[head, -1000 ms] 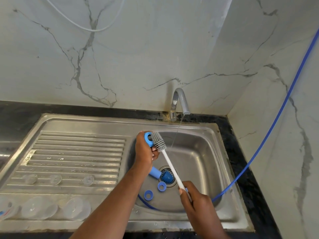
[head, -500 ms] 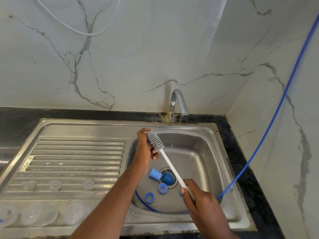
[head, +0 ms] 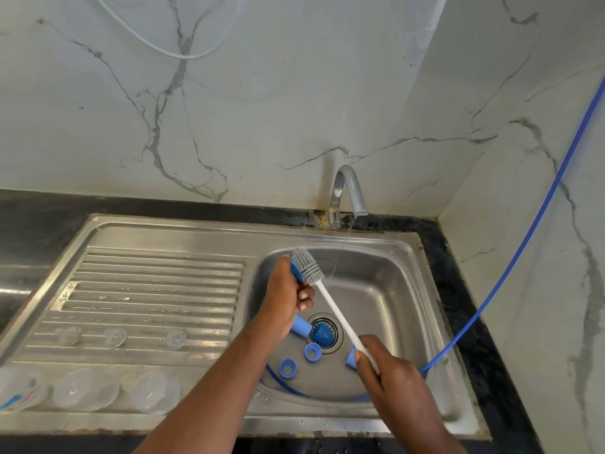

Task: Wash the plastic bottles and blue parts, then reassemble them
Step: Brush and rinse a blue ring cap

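White marble-look walls (head: pixel 262 109) with grey veins meet in a corner at the right, above a black countertop (head: pixel 39 214). Set into it is a stainless steel sink (head: pixel 163 231), its ribbed drainboard (head: pixel 157 290) on the left and its basin (head: pixel 386 299) on the right. A blue hose (head: pixel 523 244) runs down the right wall and curls along the basin's front wall. A white cable (head: pixel 170 52) hangs across the back wall. At the basin's back edge a faucet (head: pixel 347 188) lets down a thin stream.

Clear plastic bottles (head: pixel 85 389) lie in a row along the drainboard's front edge, with three small clear domed pieces (head: pixel 114 337) on the ribs behind them.

Over the basin, the left hand (head: pixel 284 296) grips a blue part (head: pixel 296 271), fingers curled round it. The right hand (head: pixel 399 378) is closed round the white handle of a bottle brush (head: pixel 337 312), whose grey bristles touch that part. Near the drain (head: pixel 324 332) lie two blue rings (head: pixel 288 368) and a blue cap (head: pixel 302 326).
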